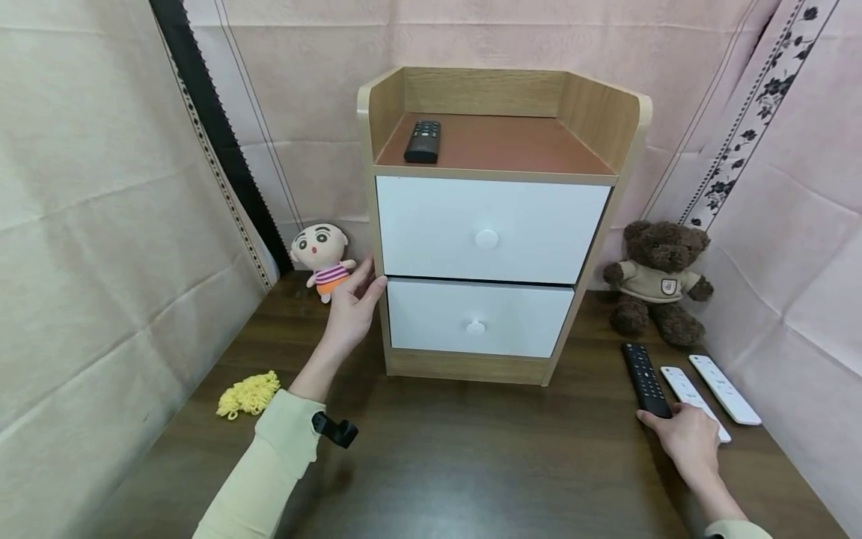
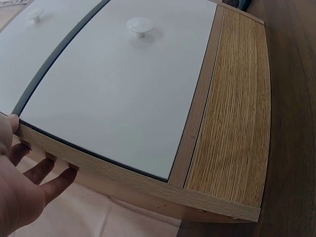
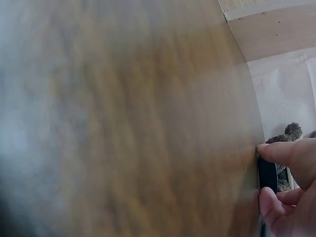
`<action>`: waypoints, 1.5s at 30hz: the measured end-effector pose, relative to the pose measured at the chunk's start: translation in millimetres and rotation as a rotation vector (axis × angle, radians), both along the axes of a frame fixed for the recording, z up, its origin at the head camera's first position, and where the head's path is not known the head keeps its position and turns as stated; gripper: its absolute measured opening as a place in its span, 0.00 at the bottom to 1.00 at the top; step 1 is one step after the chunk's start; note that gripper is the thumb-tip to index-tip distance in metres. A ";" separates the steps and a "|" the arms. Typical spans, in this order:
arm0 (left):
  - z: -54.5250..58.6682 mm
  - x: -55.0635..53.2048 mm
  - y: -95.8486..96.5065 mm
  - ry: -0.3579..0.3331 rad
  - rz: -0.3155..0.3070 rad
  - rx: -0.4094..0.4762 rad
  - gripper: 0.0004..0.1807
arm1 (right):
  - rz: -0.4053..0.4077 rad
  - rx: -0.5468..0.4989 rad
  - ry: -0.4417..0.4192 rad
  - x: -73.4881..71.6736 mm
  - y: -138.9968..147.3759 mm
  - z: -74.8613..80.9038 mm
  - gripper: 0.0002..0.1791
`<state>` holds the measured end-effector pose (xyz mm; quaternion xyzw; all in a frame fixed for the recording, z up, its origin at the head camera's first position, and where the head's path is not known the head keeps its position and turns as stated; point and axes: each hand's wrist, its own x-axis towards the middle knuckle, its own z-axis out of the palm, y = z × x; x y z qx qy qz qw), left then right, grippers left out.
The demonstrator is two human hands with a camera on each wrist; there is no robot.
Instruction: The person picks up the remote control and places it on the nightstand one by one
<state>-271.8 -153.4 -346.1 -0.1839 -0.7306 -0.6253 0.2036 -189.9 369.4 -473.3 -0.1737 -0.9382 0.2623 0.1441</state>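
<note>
At the cabinet's left side, my left hand [image 1: 353, 305] touches the wooden edge, its fingertips on the side panel and its thumb [image 2: 13, 122] by the gap between the drawers. The small cabinet [image 1: 431, 364] has a white upper drawer [image 1: 431, 224] and lower drawer [image 1: 431, 314], both with round white knobs. On the right, my right hand [image 1: 690, 442] pinches the near end of a black remote control [image 1: 645, 378] between thumb and fingers. That remote's dark end [image 3: 267, 174] also shows in the right wrist view. Beside it lie two white remotes [image 1: 723, 389], one partly behind the hand.
Another black remote [image 1: 423, 142] lies on the cabinet's brown top. A brown teddy bear [image 1: 658, 281] sits at the right, and a small doll [image 1: 322, 254] leans at the back left. Yellow yarn [image 1: 249, 394] lies on the wooden table [image 1: 471, 457]. Pale cloth [image 1: 101, 224] hangs around the sides.
</note>
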 end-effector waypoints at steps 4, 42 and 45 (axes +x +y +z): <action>-0.2 -0.9 -0.7 -0.004 -0.011 -0.007 0.30 | -0.008 -0.007 -0.012 -0.2 0.6 -0.1 0.36; 0.6 -0.2 -0.4 0.011 -0.030 0.032 0.30 | -0.138 -0.133 0.067 9.5 -5.9 -4.8 0.33; 0.9 0.8 -1.4 0.007 -0.020 0.026 0.30 | -0.138 -0.151 0.119 8.9 -6.9 -4.3 0.33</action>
